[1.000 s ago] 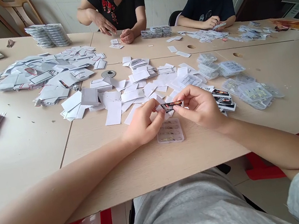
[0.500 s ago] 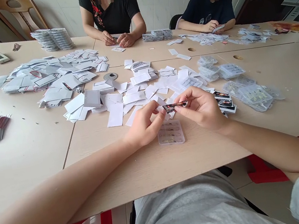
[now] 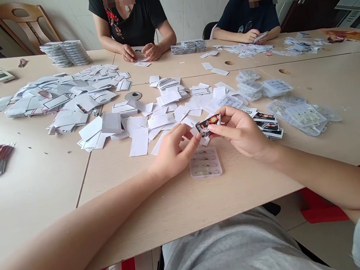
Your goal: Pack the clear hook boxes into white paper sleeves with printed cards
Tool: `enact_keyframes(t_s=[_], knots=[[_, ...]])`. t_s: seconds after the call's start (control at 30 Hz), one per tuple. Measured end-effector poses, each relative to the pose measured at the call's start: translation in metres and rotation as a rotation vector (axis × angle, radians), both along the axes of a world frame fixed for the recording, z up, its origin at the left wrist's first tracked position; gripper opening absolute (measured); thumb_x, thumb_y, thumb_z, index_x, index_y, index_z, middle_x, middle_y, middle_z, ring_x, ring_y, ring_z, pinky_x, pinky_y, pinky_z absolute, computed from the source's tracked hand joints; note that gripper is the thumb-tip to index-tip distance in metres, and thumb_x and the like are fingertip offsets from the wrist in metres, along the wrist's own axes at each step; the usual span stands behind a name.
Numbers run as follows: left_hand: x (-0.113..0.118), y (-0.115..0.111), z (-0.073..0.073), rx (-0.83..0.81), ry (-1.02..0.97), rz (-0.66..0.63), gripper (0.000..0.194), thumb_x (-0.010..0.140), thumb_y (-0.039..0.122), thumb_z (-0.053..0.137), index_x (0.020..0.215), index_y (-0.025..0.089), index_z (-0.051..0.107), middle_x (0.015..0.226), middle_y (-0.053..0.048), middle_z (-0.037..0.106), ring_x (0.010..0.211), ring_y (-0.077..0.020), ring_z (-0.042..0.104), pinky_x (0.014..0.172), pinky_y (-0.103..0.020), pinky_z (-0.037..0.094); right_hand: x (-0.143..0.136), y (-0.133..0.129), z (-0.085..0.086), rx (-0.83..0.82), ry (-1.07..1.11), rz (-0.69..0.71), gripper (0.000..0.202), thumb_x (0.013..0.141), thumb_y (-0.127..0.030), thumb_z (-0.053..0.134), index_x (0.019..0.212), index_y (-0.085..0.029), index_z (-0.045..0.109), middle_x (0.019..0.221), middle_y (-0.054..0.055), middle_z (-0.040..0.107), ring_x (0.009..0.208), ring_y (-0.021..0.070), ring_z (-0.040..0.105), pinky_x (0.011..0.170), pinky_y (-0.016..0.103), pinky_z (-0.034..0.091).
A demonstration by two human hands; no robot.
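A small black printed card (image 3: 206, 126) with an orange and white design is held up between both hands, its printed side showing. My left hand (image 3: 177, 150) pinches its left end, where a pale edge shows. My right hand (image 3: 240, 132) grips the right end, thumb on the front and fingers behind. Just below the hands, a clear plastic box (image 3: 205, 163) with small metal pieces in its compartments lies closed on the table. More black printed cards (image 3: 268, 125) lie right beside my right hand.
White cards (image 3: 160, 120) spread beyond the hands, with a larger heap (image 3: 63, 94) at the left. Clear boxes (image 3: 304, 114) are piled on the right. A tape roll (image 3: 133, 96) lies mid-table (image 3: 139, 220). Two people (image 3: 129, 19) sit across, handling cards.
The printed card has turned from nearly edge-on to face the camera, and its right end is raised. Both hands still hold it. The view has shifted slightly.
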State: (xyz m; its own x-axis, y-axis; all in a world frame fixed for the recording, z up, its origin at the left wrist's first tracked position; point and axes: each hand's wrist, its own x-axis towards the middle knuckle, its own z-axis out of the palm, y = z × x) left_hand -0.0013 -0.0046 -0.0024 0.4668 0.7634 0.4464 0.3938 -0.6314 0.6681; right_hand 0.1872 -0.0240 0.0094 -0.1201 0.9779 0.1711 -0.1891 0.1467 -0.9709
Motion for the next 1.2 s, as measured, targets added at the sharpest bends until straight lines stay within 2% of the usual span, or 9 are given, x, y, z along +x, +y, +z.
enact_keyframes(t_s=[0.17, 0.33, 0.63, 0.87, 1.2], knots=[[-0.0006, -0.0015, -0.0007, 0.136, 0.024, -0.021, 0.009, 0.09, 0.023, 0.048, 0.087, 0.017, 0.054, 0.079, -0.001, 0.057, 0.073, -0.0117, 0.051, 0.069, -0.025, 0.042, 0.0032, -0.0006, 0.0057, -0.125, 0.052, 0.046, 0.017, 0.072, -0.018, 0.073, 0.079, -0.017, 0.057, 0.082, -0.001, 0.064, 0.074, 0.0093, 0.061, 0.07, 0.024, 0.054], [-0.0003, -0.0034, 0.0002, 0.182, 0.05, 0.01, 0.006, 0.087, 0.019, 0.05, 0.082, 0.017, 0.052, 0.077, -0.001, 0.057, 0.07, -0.0109, 0.052, 0.066, -0.024, 0.041, 0.0076, 0.0002, 0.0067, -0.235, 0.061, 0.073, 0.017, 0.072, -0.017, 0.073, 0.078, -0.016, 0.058, 0.082, 0.0, 0.066, 0.072, 0.01, 0.065, 0.069, 0.024, 0.054], [0.0002, -0.0048, 0.0022, 0.211, 0.06, 0.051, 0.01, 0.082, 0.012, 0.052, 0.075, 0.017, 0.048, 0.074, 0.0, 0.056, 0.067, -0.0103, 0.05, 0.063, -0.022, 0.04, 0.0055, 0.0015, 0.0046, -0.192, 0.039, 0.108, 0.014, 0.073, -0.015, 0.071, 0.078, -0.016, 0.058, 0.083, 0.0, 0.065, 0.073, 0.0127, 0.067, 0.07, 0.027, 0.053], [0.0011, -0.0047, 0.0031, 0.253, 0.093, 0.052, 0.011, 0.082, 0.013, 0.05, 0.073, 0.018, 0.047, 0.071, 0.0, 0.053, 0.063, -0.011, 0.047, 0.06, -0.024, 0.038, 0.0079, 0.0031, 0.0047, -0.237, 0.043, 0.122, 0.017, 0.069, -0.017, 0.074, 0.077, -0.016, 0.058, 0.082, 0.001, 0.066, 0.073, 0.0134, 0.067, 0.071, 0.028, 0.054], [0.0014, -0.005, 0.0049, 0.179, 0.093, 0.071, 0.011, 0.081, 0.014, 0.048, 0.072, 0.019, 0.048, 0.073, -0.002, 0.057, 0.065, -0.0128, 0.05, 0.062, -0.026, 0.039, 0.0076, 0.0016, 0.0102, -0.236, 0.057, 0.105, 0.022, 0.065, -0.016, 0.076, 0.069, -0.016, 0.054, 0.078, -0.001, 0.064, 0.072, 0.011, 0.062, 0.069, 0.027, 0.055]])
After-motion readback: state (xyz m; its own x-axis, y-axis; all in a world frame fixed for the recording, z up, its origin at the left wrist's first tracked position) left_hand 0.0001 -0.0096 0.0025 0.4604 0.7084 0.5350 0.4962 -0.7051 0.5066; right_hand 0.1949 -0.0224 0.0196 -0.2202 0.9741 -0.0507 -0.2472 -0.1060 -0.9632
